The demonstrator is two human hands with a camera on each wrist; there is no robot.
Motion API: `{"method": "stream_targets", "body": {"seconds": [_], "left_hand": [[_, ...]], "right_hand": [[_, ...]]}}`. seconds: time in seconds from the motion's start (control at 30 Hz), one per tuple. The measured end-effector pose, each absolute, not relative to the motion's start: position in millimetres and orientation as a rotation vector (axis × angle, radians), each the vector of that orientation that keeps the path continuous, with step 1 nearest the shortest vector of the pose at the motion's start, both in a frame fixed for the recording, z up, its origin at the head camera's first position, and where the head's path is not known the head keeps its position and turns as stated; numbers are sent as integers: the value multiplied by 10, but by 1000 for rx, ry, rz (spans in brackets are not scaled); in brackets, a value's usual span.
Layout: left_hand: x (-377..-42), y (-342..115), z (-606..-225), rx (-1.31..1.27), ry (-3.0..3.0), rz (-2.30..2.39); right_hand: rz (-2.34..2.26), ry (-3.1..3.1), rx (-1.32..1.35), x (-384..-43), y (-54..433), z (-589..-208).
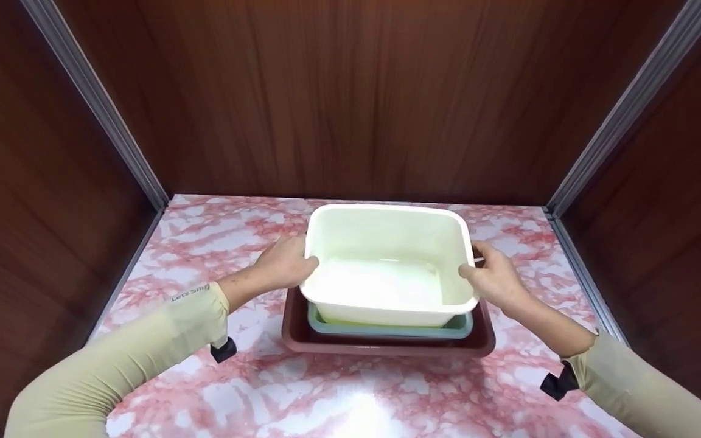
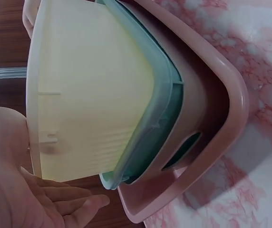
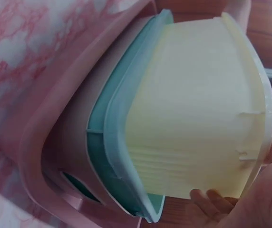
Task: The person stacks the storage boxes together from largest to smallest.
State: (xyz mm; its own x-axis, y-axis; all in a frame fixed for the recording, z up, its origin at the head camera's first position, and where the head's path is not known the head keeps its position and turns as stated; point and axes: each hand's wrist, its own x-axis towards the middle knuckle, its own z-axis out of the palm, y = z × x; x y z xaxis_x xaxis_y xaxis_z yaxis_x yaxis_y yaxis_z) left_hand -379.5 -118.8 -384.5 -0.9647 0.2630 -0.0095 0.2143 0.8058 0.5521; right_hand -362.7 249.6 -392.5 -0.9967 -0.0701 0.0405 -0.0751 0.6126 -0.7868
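Note:
A cream-white plastic basin stands raised out of a teal basin, its lower part still within the teal rim. Around the teal one sits a larger reddish-brown basin on the table. My left hand grips the white basin's left rim, thumb over the edge and fingers outside. On the opposite side, my right hand holds the right rim in the same way. Both wrist views show the white basin's ribbed outer wall above the teal rim. The white basin's inside holds nothing.
The table has a pink and white marbled top. A dark wood panel rises behind it, with side panels joined by metal corner strips. An oval handle slot opens in the reddish-brown basin's wall.

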Motion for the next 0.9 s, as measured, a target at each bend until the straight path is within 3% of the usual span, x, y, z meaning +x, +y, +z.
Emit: {"method": "stream_targets", "body": {"seconds": [0.9], "left_hand": [[-3768, -1178, -4057, 373, 2937, 681]], "right_hand": [[941, -2711, 365, -3638, 2609, -4218]]}}
